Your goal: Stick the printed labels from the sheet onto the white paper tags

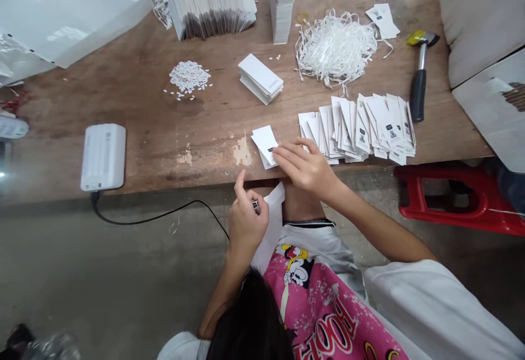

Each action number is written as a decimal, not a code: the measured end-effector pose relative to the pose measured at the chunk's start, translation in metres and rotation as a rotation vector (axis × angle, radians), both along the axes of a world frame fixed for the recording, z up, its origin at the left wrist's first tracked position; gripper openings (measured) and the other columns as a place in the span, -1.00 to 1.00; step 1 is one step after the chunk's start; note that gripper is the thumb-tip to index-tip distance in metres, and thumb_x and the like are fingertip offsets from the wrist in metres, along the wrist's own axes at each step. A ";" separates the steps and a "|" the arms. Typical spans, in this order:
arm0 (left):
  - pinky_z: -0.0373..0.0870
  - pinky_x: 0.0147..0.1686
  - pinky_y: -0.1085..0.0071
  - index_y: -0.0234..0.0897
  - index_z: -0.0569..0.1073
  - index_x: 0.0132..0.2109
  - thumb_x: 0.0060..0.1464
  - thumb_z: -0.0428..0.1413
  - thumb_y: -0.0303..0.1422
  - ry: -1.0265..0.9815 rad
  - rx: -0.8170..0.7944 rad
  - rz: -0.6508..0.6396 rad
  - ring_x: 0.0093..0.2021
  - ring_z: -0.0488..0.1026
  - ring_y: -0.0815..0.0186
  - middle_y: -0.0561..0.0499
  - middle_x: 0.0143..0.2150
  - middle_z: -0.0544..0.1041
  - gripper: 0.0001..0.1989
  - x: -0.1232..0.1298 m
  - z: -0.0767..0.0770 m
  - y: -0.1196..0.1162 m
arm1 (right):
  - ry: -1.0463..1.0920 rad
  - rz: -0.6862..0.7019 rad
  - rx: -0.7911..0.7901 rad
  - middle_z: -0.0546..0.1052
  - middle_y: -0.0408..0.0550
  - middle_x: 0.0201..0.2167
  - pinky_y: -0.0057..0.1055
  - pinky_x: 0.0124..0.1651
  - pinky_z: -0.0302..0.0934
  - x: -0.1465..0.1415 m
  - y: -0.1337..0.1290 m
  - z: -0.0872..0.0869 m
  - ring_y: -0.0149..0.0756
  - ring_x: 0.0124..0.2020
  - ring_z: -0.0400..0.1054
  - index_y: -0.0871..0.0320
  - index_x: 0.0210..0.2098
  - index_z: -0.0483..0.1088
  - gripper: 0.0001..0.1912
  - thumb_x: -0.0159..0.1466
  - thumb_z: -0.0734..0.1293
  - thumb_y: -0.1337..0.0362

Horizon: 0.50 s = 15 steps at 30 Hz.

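My left hand (246,218) is raised just below the table's front edge, pinching a white paper tag (272,220) with a small dark mark near my fingers. The tag's lower end hangs down over my lap. My right hand (305,166) lies across the table edge, its fingertips touching a small pile of white tags (263,145). Just to the right of those fingers spreads a long overlapping row of printed tags with barcodes (369,127), partly hidden by my right hand.
The wooden table (164,146) holds a tag stack, white string loops, a pile of small white fasteners, bundled tags and a hammer (419,70). A white power bank (103,157) trails a black cable. A red stool (455,196) stands on the floor at right.
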<state>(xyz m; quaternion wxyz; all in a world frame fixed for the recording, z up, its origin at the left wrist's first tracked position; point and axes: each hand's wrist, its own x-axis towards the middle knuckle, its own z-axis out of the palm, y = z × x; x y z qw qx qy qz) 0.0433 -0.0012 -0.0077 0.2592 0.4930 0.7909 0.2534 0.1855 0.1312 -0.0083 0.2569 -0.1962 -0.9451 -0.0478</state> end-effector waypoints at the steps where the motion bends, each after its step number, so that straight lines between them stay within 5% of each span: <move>1: 0.30 -0.37 0.43 -0.30 -0.08 0.34 0.09 -0.03 -0.47 -0.009 0.003 -0.001 -0.40 0.48 0.28 0.13 -0.43 0.51 -0.31 0.001 0.001 -0.001 | 0.080 -0.038 0.003 0.58 0.03 -0.07 -0.20 0.02 0.23 0.006 -0.002 0.006 -0.23 -0.05 0.43 0.22 -0.07 0.43 -0.76 0.34 0.19 0.46; 5: 0.29 -0.36 0.45 -0.31 -0.07 0.33 0.11 -0.03 -0.46 -0.067 0.002 -0.010 -0.43 0.44 0.34 0.14 -0.43 0.49 -0.34 0.002 0.004 -0.003 | 0.360 -0.314 0.052 0.61 -0.07 -0.14 -0.15 -0.01 0.25 0.047 -0.005 0.032 -0.22 -0.14 0.50 0.08 -0.03 0.41 -0.67 0.27 0.25 0.49; 8: 0.30 -0.34 0.47 -0.31 -0.03 0.32 0.13 -0.04 -0.45 -0.123 0.025 -0.018 -0.43 0.42 0.37 0.15 -0.43 0.47 -0.37 0.000 0.004 -0.005 | 0.426 -0.550 0.217 0.62 -0.04 -0.17 -0.09 -0.04 0.24 0.087 0.002 0.035 -0.12 -0.15 0.51 0.06 -0.06 0.45 -0.66 0.23 0.28 0.50; 12: 0.32 -0.24 0.46 -0.27 0.05 0.29 0.16 -0.03 -0.44 -0.210 0.051 -0.081 -0.39 0.42 0.40 0.16 -0.43 0.46 -0.43 -0.004 0.003 -0.004 | 0.266 -0.532 0.138 0.58 0.03 -0.06 0.01 0.02 0.20 0.123 0.006 0.016 0.05 0.04 0.41 0.06 -0.08 0.49 -0.70 0.20 0.35 0.43; 15: 0.31 -0.18 0.46 -0.23 0.08 0.29 0.18 -0.02 -0.43 -0.247 0.057 -0.167 -0.34 0.43 0.40 0.15 -0.39 0.47 -0.46 -0.006 0.005 -0.003 | 0.272 -0.538 -0.015 0.48 0.06 0.09 0.10 0.12 0.13 0.123 -0.013 0.010 0.11 0.14 0.31 0.02 0.05 0.43 -0.57 0.19 0.36 0.40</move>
